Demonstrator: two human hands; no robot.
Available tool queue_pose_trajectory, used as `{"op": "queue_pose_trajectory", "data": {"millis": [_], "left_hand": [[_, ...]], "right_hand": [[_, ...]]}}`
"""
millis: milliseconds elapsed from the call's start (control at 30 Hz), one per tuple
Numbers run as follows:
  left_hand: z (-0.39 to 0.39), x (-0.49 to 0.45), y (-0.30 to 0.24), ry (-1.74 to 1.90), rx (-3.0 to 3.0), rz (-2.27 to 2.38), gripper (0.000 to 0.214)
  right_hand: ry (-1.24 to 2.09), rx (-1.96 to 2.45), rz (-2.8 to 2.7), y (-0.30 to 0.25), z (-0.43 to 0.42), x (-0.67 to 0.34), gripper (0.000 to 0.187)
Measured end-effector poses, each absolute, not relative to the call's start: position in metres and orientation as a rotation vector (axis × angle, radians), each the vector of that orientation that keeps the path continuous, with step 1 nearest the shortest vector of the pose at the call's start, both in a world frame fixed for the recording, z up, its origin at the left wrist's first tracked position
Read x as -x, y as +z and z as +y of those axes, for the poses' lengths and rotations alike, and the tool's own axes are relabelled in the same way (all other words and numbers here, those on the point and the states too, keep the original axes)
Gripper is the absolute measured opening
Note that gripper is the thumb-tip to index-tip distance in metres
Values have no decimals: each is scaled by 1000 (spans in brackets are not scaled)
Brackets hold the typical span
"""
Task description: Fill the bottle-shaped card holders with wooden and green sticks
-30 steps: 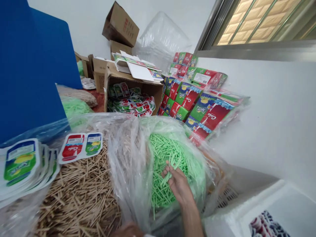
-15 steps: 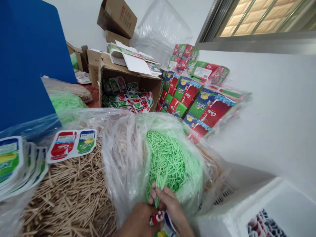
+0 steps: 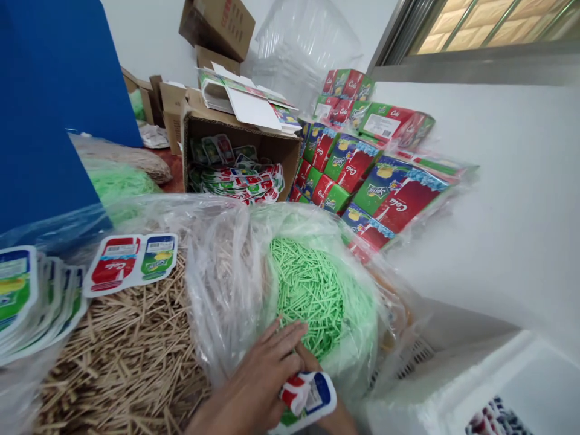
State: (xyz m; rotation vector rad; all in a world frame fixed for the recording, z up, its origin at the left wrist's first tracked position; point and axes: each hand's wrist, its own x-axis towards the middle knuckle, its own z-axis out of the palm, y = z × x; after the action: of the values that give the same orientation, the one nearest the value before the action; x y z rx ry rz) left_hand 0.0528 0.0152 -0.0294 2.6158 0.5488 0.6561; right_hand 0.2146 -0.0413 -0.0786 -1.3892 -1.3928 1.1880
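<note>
My left hand [image 3: 260,374] reaches in from the bottom, its fingers stretched forward over my right hand. A glossy printed card [image 3: 317,396] in red, blue, green and white, with a curled red part, sticks out from the palm side of my left hand. My right hand [image 3: 309,359] is mostly covered by the left, and its fingertips are hidden. Both hands are at the near edge of a clear plastic bag [image 3: 357,308] of short green sticks [image 3: 308,290]. No sticks show between my fingers.
Brown sticks [image 3: 131,356] fill the bag at left, with a Cola and Sprite card [image 3: 131,263] and a stack of cards [image 3: 27,302] on top. Behind stand a carton [image 3: 287,160] of cards and wrapped printed boxes [image 3: 403,193]. A white foam box [image 3: 453,393] is at right.
My left hand has moved forward over my right, covering its fingers and the green sticks it was pinching. More of the printed card now shows.
</note>
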Motion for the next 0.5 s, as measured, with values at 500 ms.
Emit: {"op": "queue_pose_trajectory", "data": {"millis": [500], "left_hand": [[11,-53,-31,833,-2590,598,36]], "right_hand": [[1055,1310,-1540,-61,-28,-208,55]]}}
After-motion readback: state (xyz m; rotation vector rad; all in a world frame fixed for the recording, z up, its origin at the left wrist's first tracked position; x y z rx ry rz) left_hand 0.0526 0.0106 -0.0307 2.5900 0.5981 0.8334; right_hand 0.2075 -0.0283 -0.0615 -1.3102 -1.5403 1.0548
